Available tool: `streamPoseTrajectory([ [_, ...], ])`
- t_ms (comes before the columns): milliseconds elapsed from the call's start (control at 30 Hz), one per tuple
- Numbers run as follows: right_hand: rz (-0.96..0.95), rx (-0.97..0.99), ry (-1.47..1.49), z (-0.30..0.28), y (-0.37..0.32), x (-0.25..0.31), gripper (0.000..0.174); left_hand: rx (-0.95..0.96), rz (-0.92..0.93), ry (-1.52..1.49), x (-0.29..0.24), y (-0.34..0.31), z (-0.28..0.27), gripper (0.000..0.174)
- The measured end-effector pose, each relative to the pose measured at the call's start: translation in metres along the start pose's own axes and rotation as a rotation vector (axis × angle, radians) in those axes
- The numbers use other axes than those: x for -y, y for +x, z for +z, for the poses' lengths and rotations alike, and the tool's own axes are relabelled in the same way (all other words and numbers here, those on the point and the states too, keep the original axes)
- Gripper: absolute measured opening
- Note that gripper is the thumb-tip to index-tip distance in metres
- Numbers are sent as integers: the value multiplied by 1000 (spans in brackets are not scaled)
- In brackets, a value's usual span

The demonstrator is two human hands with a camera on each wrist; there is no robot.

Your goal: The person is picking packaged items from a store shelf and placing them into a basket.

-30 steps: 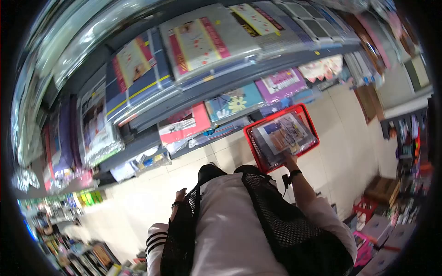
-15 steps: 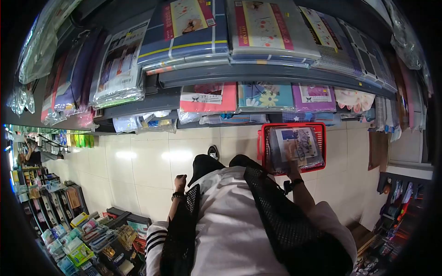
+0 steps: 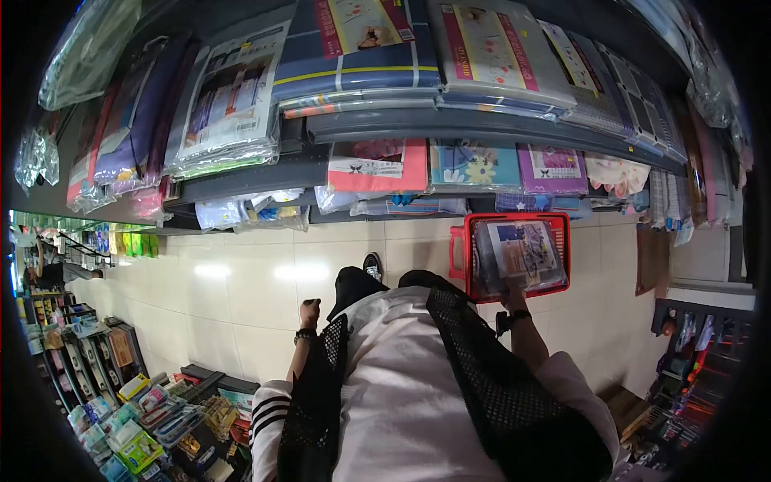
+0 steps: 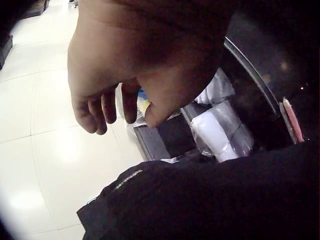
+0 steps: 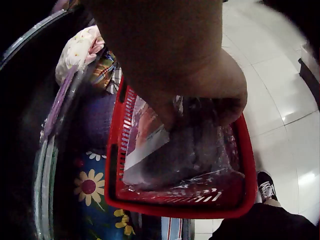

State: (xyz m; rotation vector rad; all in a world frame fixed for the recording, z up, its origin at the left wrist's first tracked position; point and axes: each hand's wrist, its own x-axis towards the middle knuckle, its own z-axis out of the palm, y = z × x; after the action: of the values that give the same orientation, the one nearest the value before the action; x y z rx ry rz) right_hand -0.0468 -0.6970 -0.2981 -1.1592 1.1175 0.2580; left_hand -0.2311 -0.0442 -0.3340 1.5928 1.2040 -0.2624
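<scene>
The likely soft, slippery packet [image 3: 528, 251] is gripped, suitably, at its edge by the right hand [image 3: 513, 299], the left hand [image 3: 309, 312] hanging loose.

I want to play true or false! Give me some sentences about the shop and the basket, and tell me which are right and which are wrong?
1. The basket is red. True.
2. The left grip is holding a toy. False: the left grip holds nothing.
3. A plastic-wrapped package is in the basket. True.
4. The shoe is bright yellow. False: the shoe is black and white.
5. The right grip is at the plastic-wrapped package. True.
6. The flowery packet is on the floor. False: the flowery packet is on a shelf.
</scene>
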Motion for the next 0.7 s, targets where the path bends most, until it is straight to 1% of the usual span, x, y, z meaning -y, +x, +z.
streamPoseTrajectory([
  [33,-35,72,30,-2,1,-2,20,-20,31,-11,-1,8,-1,33],
  [67,-39,71,28,-3,2,-5,20,-17,31,-16,-2,14,-1,33],
  [133,-131,5,45,6,-7,-2,21,-36,47,15,-13,18,-2,30],
  [167,-136,8,44,9,-11,2,21,-36,50,9,-17,19,-4,30],
  [200,-75,10,2,8,-11,3,22,20,15,6,-19,21,-7,21],
  [233,-13,11,-40,5,-11,4,24,77,-21,3,-19,21,-9,31],
  [267,-13,9,-42,2,-11,2,24,79,-23,2,-18,20,-9,31],
  [300,-40,31,23,-2,-10,-1,23,43,-33,-25,-19,16,-7,22],
  [333,-67,53,89,-6,-8,-2,23,6,-42,-52,-20,11,-7,18],
  [367,-67,52,88,-10,-5,-3,23,7,-43,-52,-21,6,-10,18],
  [433,-21,81,191,-13,-5,-3,17,71,-49,45,-12,4,-16,18],
  [467,-18,79,192,-14,-4,-4,17,26,-79,3,-8,2,-15,21],
  [533,56,89,328,-16,1,-6,14,45,-73,16,-4,-2,-22,22],
  [667,59,26,240,-15,-2,-12,16,77,-37,26,2,-5,-28,26],
  [700,-306,84,-171,-27,14,-25,17,73,-42,29,0,-9,-29,26],
])
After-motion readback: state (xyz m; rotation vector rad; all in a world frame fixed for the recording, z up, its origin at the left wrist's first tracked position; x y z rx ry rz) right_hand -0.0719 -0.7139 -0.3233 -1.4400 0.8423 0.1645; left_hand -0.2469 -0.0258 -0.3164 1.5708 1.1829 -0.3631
